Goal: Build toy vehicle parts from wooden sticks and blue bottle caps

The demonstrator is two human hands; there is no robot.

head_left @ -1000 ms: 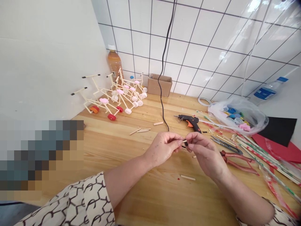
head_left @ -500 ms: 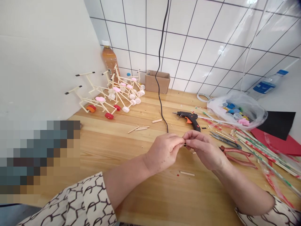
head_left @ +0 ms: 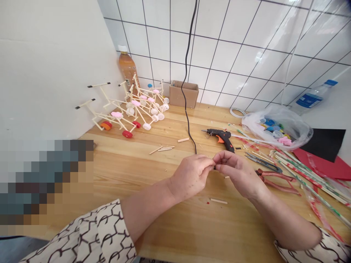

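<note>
Stick-built tricycle models (head_left: pixel 128 109) with bottle-cap wheels are heaped at about 10 o'clock from the hands, and a plastic bottle (head_left: pixel 127 69) of amber liquid is tucked behind them. Loose wooden sticks (head_left: pixel 161 148) are scattered at 11 o'clock, while a cardboard box (head_left: pixel 183 94) is set against the tiles at 12, with a black cord (head_left: pixel 187 73) hanging down nearby. The left hand (head_left: pixel 190 177) and right hand (head_left: pixel 238 173) are brought together, fingertips clamped on a small dark piece (head_left: pixel 215 167), which is mostly hidden, so what it is can't be told. A glue gun (head_left: pixel 219 135) is lying at 1 o'clock, scissors (head_left: pixel 263 163) and red-handled pliers (head_left: pixel 276 182) at 3, and a plastic bag (head_left: pixel 276 126) of bottle caps at 2. Striped straws (head_left: pixel 309 179) are spread out at the far right, around 3 o'clock.
</note>
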